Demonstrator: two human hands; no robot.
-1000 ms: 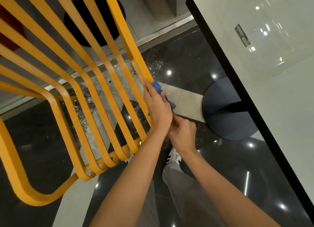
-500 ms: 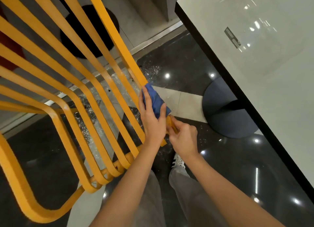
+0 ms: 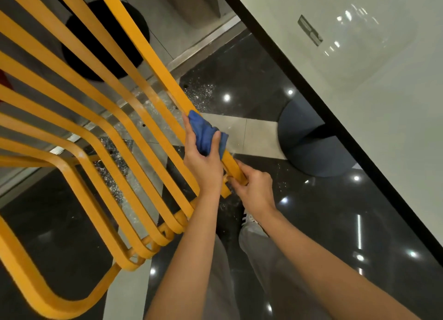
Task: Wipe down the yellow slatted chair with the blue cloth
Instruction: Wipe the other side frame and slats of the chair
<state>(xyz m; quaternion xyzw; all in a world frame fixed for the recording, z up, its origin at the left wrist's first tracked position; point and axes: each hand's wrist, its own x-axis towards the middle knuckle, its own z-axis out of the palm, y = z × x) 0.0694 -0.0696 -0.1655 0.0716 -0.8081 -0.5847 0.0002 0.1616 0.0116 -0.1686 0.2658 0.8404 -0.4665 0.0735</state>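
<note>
The yellow slatted chair [image 3: 100,132] fills the left half of the view, its metal slats running diagonally and curving together near the bottom centre. My left hand [image 3: 203,166] presses the crumpled blue cloth [image 3: 205,135] around the rightmost slat. Just below it, my right hand [image 3: 254,188] grips the lower end of that same slat. Part of the cloth is hidden under my fingers.
A white table [image 3: 374,84] with a black edge runs along the right side, its round dark base [image 3: 311,140] on the glossy black floor. A black round base [image 3: 105,39] lies beyond the slats. My grey trousers and a white shoe [image 3: 249,221] are below.
My left hand has turned and slid the cloth along the rightmost slat, so more blue cloth shows. My right hand now visibly grips the slat's lower end. The camera shifted slightly.
</note>
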